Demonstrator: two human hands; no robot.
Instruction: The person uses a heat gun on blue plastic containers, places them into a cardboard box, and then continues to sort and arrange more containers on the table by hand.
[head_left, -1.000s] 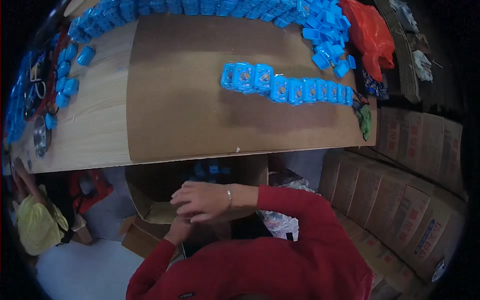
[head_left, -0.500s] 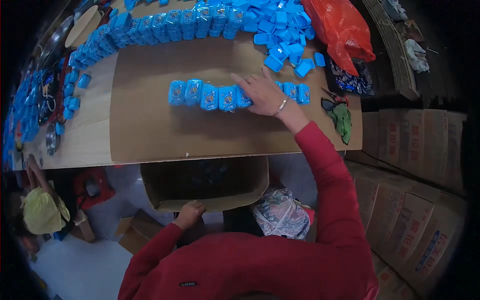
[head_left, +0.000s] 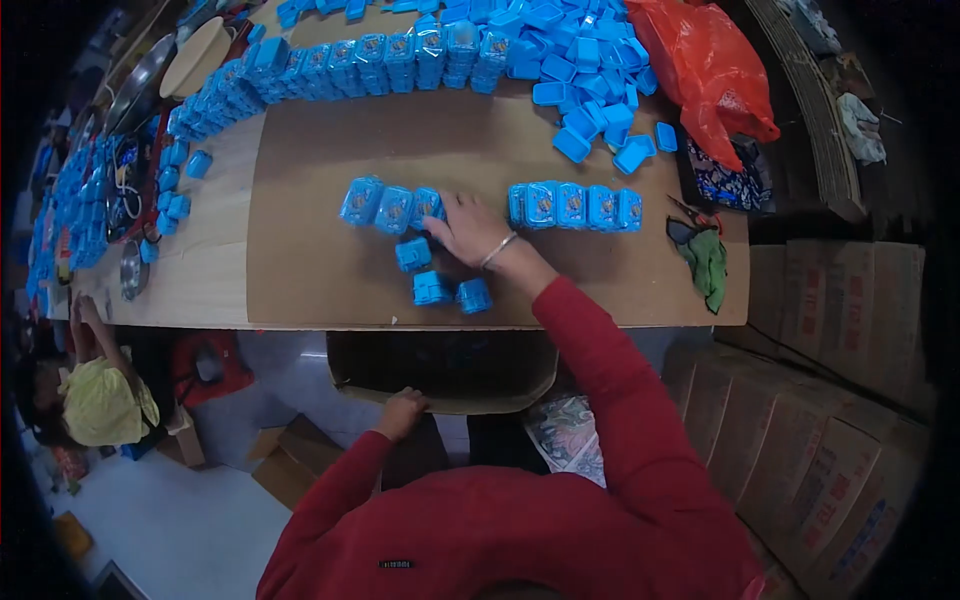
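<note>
Blue boxes (head_left: 394, 209) in a short row, just left of the right hand (head_left: 470, 235), in contact at the end with its parted fingers; cannot tell whether gripped. Three loose boxes (head_left: 431, 289) on the near side of that hand, in the way between it and the carton (head_left: 480, 406) partly under the table (head_left: 220, 270). Another box row (head_left: 572, 206) to its right, with a green cloth (head_left: 709, 266) farther out. Beyond it, a long stacked row (head_left: 372, 65), heaped trays (head_left: 589, 84) and a red plastic bag (head_left: 708, 75). At the carton's rim, a left hand (head_left: 402, 413) with curled fingers; cannot tell how firmly closed.
</note>
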